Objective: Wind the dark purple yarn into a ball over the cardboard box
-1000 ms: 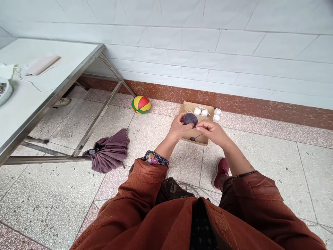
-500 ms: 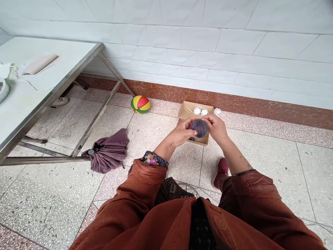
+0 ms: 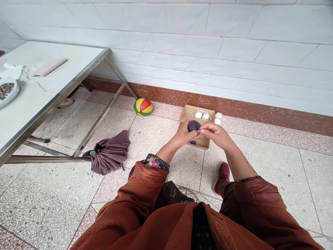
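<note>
A dark purple-grey ball of yarn (image 3: 194,126) is held in my left hand (image 3: 182,134), whose fingers and thumb curl round its left and lower sides. My right hand (image 3: 213,133) pinches thumb and fingertips together at the ball's lower right; the strand between them is too thin to make out clearly. Below the hands an open cardboard box (image 3: 184,114) stands on the floor. White balls of yarn (image 3: 199,114) lie in its far part, and a small dark ball (image 3: 193,142) rests in its near part.
More white yarn balls (image 3: 218,121) lie right of the box. A striped ball (image 3: 143,107) sits near the wall. The metal-framed table (image 3: 85,57) stands at left, bearing a bowl (image 3: 16,91) and a rolled pinkish item (image 3: 52,66). A folded purple cloth item (image 3: 111,154) lies on the floor.
My right hand has moved from the ball's upper right down to its lower right. The yarn ball has shifted slightly left and turned in my left hand. The view has tilted up a little.
</note>
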The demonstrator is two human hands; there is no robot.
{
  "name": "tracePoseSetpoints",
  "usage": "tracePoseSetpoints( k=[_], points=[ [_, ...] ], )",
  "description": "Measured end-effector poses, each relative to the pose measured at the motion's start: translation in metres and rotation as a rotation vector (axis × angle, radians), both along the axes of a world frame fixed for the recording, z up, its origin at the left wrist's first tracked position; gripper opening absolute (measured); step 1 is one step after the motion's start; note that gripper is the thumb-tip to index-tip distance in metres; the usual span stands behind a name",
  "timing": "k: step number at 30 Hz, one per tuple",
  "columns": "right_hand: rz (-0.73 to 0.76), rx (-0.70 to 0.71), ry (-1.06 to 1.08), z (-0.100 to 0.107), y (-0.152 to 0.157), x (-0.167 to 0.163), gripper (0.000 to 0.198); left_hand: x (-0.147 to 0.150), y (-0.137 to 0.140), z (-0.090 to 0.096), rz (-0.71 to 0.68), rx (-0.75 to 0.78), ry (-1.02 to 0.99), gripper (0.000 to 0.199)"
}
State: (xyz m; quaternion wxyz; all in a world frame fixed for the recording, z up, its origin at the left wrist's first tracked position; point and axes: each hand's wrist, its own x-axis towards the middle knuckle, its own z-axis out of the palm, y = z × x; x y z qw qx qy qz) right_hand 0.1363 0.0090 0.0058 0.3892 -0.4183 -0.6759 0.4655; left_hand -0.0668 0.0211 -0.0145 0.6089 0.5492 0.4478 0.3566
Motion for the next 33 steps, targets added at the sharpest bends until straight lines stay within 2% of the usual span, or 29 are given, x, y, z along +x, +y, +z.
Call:
tracePoseSetpoints(
  k=[3,5,8,12,16,19,23,26,28,33],
  points=[
    [-0.120,0.062,0.044,-0.002,0.006,0.003,0.029,0.004,-0.008,0.004,-0.127,-0.099,-0.081,0.057],
    [-0.176,0.095,0.032,-0.005,0.009,0.004,0.028,0.006,-0.011,0.006,-0.171,-0.101,-0.127,0.062],
    [-0.213,0.126,-0.012,-0.009,0.011,0.004,0.026,0.008,-0.012,0.007,-0.179,-0.094,-0.157,0.069],
    [-0.243,0.163,-0.053,-0.011,0.011,0.001,0.022,0.007,-0.012,0.006,-0.164,-0.149,-0.203,0.066],
    [-0.298,0.213,-0.098,-0.015,0.014,0.000,0.019,0.004,-0.012,0.008,-0.183,-0.115,-0.171,0.075],
    [-0.356,0.175,-0.132,-0.021,0.017,0.002,0.019,0.002,-0.013,0.010,-0.226,-0.129,-0.239,0.082],
    [-0.346,0.039,-0.136,-0.028,0.018,0.003,0.020,0.001,-0.015,0.014,-0.275,-0.179,-0.422,0.074],
    [-0.292,-0.015,-0.193,-0.030,0.016,0.003,0.014,0.001,-0.013,0.016,-0.219,-0.235,-0.503,0.065],
    [-0.269,-0.027,-0.259,-0.029,0.014,0.001,0.011,0.001,-0.010,0.016,-0.122,-0.257,-0.532,0.062],
    [-0.146,-0.009,-0.360,-0.025,0.011,0.001,0.016,-0.002,-0.005,0.014,0.094,-0.305,-0.482,0.055]
  ],
)
